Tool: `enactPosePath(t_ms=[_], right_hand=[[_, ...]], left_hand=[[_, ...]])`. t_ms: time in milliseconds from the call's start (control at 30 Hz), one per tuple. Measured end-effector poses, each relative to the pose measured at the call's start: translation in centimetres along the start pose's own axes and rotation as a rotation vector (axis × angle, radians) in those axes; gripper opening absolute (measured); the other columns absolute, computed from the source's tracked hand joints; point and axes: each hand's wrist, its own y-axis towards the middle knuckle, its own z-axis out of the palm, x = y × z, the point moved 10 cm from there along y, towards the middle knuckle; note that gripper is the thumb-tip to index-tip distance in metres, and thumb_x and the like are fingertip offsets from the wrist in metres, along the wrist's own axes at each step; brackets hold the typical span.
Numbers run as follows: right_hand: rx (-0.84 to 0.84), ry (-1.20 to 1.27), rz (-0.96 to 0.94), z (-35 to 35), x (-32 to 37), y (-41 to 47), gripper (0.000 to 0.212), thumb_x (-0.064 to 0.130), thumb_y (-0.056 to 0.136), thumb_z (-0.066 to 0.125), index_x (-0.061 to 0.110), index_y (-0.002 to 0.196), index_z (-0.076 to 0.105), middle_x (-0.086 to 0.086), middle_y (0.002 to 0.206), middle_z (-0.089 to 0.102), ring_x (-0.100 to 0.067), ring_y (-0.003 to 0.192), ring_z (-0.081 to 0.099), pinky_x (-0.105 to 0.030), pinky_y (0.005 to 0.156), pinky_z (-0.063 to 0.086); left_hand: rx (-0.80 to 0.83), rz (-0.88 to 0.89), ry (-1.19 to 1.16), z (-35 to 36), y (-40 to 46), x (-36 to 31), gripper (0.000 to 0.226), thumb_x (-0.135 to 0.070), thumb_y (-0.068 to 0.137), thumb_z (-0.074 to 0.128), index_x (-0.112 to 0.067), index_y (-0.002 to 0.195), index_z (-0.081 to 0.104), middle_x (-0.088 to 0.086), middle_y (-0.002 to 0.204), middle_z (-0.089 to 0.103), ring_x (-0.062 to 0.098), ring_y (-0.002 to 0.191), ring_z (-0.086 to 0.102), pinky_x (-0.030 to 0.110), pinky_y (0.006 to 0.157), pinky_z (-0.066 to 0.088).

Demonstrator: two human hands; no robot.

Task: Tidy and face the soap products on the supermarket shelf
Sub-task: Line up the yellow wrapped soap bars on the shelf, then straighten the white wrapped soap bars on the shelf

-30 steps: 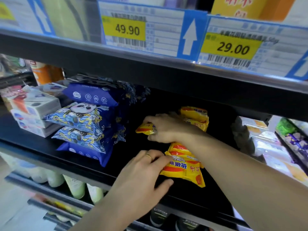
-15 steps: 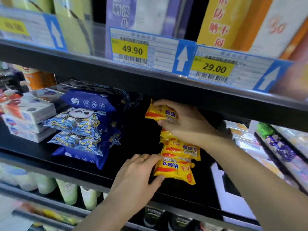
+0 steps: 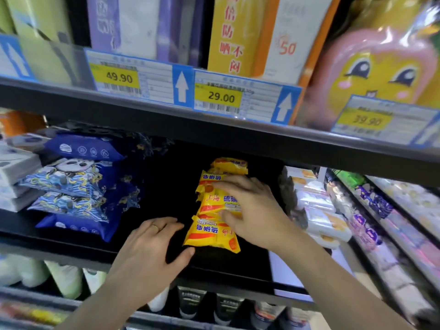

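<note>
**Head view: both your hands on the yellow soap packets**

Head view, nearest first: your left hand [image 3: 152, 248] lies on the front of the black shelf [image 3: 71, 244], fingers straight and loosely spread, holding nothing. Its thumb points toward the lower left corner of the front soap packet [image 3: 209, 236], and its fingertips sit just beside that packet's left edge; you cannot tell whether they touch it. A ring [image 3: 155, 226] shows on one finger.

Just behind that, your right hand [image 3: 250, 210] reaches in from the right and rests on the middle soap packet [image 3: 214, 203]. The fingers lie across its top and the thumb presses at its lower edge, so the hand pinches this packet.

The yellow packets run in a row from the shelf front toward the back, roughly mid-shelf, each overlapping the next. The rear soap packets [image 3: 228, 166] lie farthest in, clear of your hands.

To the left on the same shelf, well apart from the soap, the blue tissue packs [image 3: 71, 186] are stacked, with white boxes [image 3: 14, 177] beside them. To the right lie pale wrapped bars [image 3: 319, 210].

Above, the shelf edge carries price tags [image 3: 214, 97] reading 49.90, 29.00 and 39.90, with tall boxes [image 3: 238, 34] behind.
</note>
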Motion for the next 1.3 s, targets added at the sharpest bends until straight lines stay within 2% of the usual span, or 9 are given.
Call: enactPosePath(t_ms=[100, 200, 533, 633, 767, 833, 1000, 1167, 1300], right_hand=[[-0.195, 0.126, 0.002, -2.1, 0.4, -2.9, 0.041, 0.036, 0.096, 0.059, 0.040, 0.137, 0.057, 0.019, 0.140, 0.051, -0.014, 0.128, 0.048, -0.043, 0.111, 0.039], [-0.298, 0.189, 0.015, -2.8, 0.2, -6.4, 0.031, 0.032, 0.097, 0.058, 0.034, 0.128, 0.064, 0.021, 0.130, 0.056, -0.011, 0.121, 0.052, -0.037, 0.105, 0.043], [-0.377, 0.043, 0.294, -4.6, -4.6, -15.3, 0.021, 0.022, 0.091, 0.059, 0.031, 0.106, 0.071, 0.020, 0.105, 0.061, -0.010, 0.101, 0.057, -0.028, 0.084, 0.052], [-0.278, -0.007, 0.446, -3.2, -6.7, -18.3, 0.023, 0.022, 0.089, 0.060, 0.034, 0.106, 0.071, 0.024, 0.103, 0.054, -0.007, 0.101, 0.052, -0.009, 0.081, 0.039], [-0.096, -0.006, 0.430, -1.0, -7.7, -20.5, 0.021, 0.023, 0.093, 0.060, 0.036, 0.107, 0.068, 0.023, 0.102, 0.055, -0.007, 0.098, 0.047, -0.022, 0.082, 0.045], [-0.176, 0.068, 0.418, -2.0, -8.5, -20.9, 0.019, 0.024, 0.093, 0.062, 0.036, 0.106, 0.068, 0.025, 0.106, 0.055, -0.002, 0.101, 0.052, -0.026, 0.083, 0.049], [-0.519, 0.170, 0.472, -7.1, -14.2, -21.2, 0.038, 0.026, 0.091, 0.071, 0.039, 0.125, 0.061, 0.022, 0.125, 0.049, 0.003, 0.120, 0.048, -0.008, 0.096, 0.038], [-0.324, 0.476, 0.495, -4.9, -20.1, -18.2, 0.071, 0.041, 0.091, 0.074, 0.043, 0.151, 0.037, 0.025, 0.144, 0.033, 0.012, 0.132, 0.034, 0.001, 0.095, 0.028], [-0.352, 0.612, 0.420, -3.3, -20.5, -17.3, 0.056, 0.031, 0.095, 0.074, 0.057, 0.135, 0.044, 0.039, 0.125, 0.045, 0.015, 0.108, 0.049, 0.000, 0.081, 0.040]], left_hand=[[-0.180, 0.012, -0.074, -2.1, -1.9, -0.6, 0.054, -0.062, 0.087, 0.051, -0.028, 0.122, 0.073, -0.014, 0.123, 0.066, 0.013, 0.118, 0.056, 0.040, 0.095, 0.051], [-0.286, 0.137, -0.136, -3.2, -2.9, -4.1, 0.039, -0.053, 0.089, 0.054, -0.030, 0.113, 0.074, -0.020, 0.114, 0.064, 0.003, 0.108, 0.052, 0.027, 0.084, 0.047], [0.018, 0.505, -0.171, 4.2, -0.2, -17.2, 0.034, -0.036, 0.098, 0.058, -0.035, 0.132, 0.061, -0.021, 0.123, 0.053, 0.003, 0.113, 0.047, 0.018, 0.084, 0.049], [0.060, 0.509, -0.187, 6.4, -0.1, -17.8, 0.035, -0.033, 0.100, 0.056, -0.034, 0.134, 0.062, -0.020, 0.125, 0.056, 0.005, 0.115, 0.049, 0.020, 0.087, 0.048], [0.054, 0.515, -0.154, 6.8, -0.6, -17.4, 0.022, -0.029, 0.095, 0.066, -0.037, 0.115, 0.070, -0.024, 0.114, 0.060, 0.001, 0.105, 0.055, 0.017, 0.084, 0.048], [0.040, 0.525, -0.161, 6.7, -0.6, -17.3, 0.020, -0.028, 0.093, 0.067, -0.037, 0.111, 0.071, -0.026, 0.113, 0.061, -0.001, 0.104, 0.055, 0.013, 0.084, 0.045], [0.067, 0.405, -0.159, 7.3, 0.0, -16.8, 0.024, -0.027, 0.093, 0.070, -0.043, 0.110, 0.071, -0.035, 0.110, 0.059, -0.007, 0.108, 0.055, 0.010, 0.084, 0.044], [0.028, 0.232, -0.122, 7.2, 0.4, -18.0, 0.020, -0.024, 0.094, 0.070, -0.043, 0.100, 0.070, -0.031, 0.101, 0.059, -0.001, 0.105, 0.055, 0.026, 0.084, 0.053], [0.000, 0.138, -0.100, 7.0, 0.5, -18.6, 0.018, -0.026, 0.097, 0.067, -0.042, 0.106, 0.069, -0.030, 0.104, 0.059, -0.004, 0.106, 0.053, 0.025, 0.089, 0.050]])
